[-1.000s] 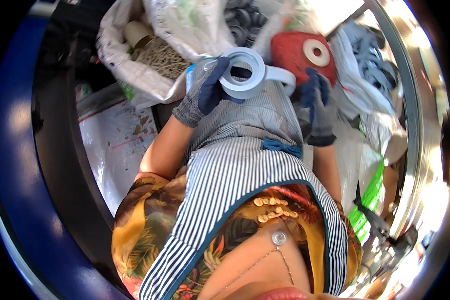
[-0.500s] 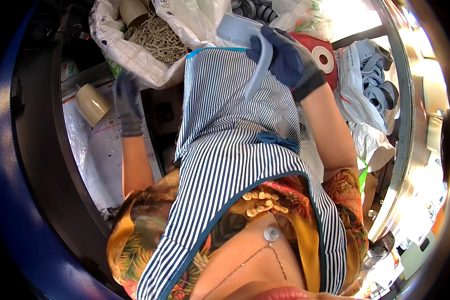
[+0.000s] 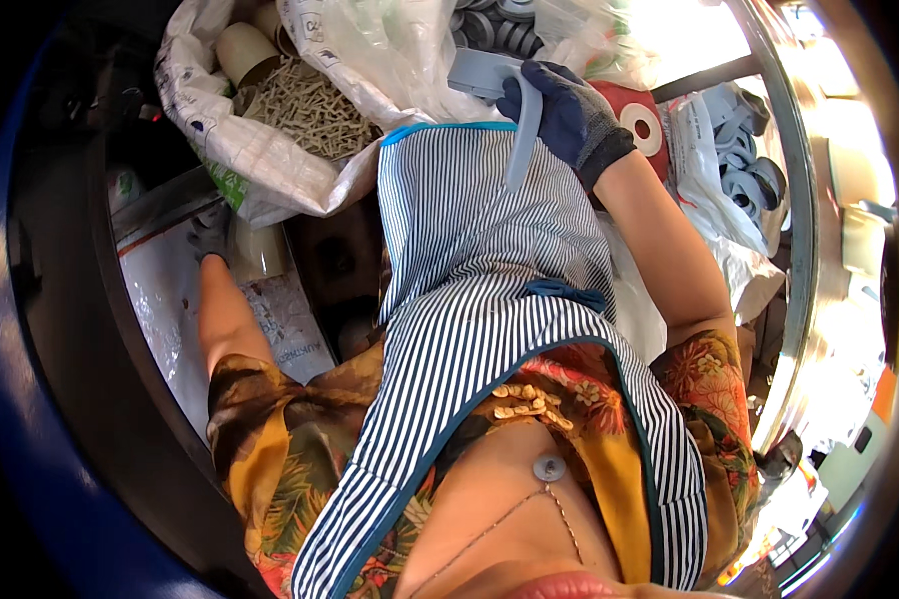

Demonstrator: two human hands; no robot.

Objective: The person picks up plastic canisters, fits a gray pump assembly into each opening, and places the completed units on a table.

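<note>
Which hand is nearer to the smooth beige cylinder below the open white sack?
Left. The left hand is beside the cylinder; the right hand is well away, up and to its right.

Right hand (image 3: 567, 112), in a dark blue and grey glove, has its grip round the curved strip of a pale blue-grey plastic part (image 3: 482, 76), up by the far edge of the striped apron (image 3: 479, 230). Left hand (image 3: 208, 230), also gloved, is down low right by a beige cup (image 3: 258, 250); can't tell if they're touching. Big white sack (image 3: 255, 150) nearby has loads of small beige pieces (image 3: 315, 105). Off to the right: a red bundle (image 3: 621, 97) with a cream ring (image 3: 640, 114), then a white bag (image 3: 689, 150) of blue-grey parts (image 3: 742, 183).
</note>
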